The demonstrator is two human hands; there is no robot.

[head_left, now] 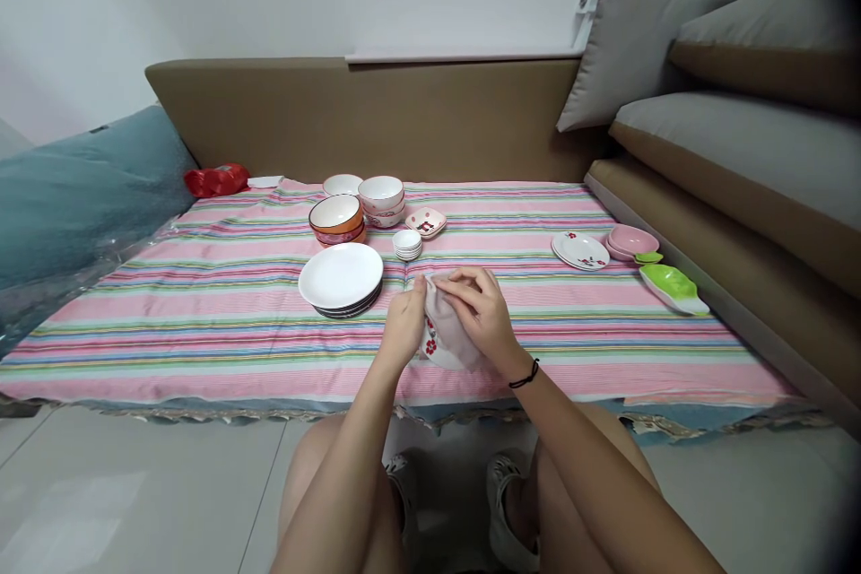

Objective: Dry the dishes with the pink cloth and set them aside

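Note:
My left hand (404,323) grips the left rim of a small white bowl with red flowers (434,350), held above the front edge of the striped cloth. My right hand (479,312) is closed on a pale cloth (449,327) and presses it against the bowl. The cloth covers most of the bowl, so only its lower left side shows. A black band sits on my right wrist.
On the striped cloth (202,305) stand a stack of white plates (341,278), orange bowls (336,217), white bowls (381,197), small saucers (407,244) and a square flowered dish (426,221). To the right lie a flowered plate (580,250), pink bowls (632,241) and a green leaf dish (673,285).

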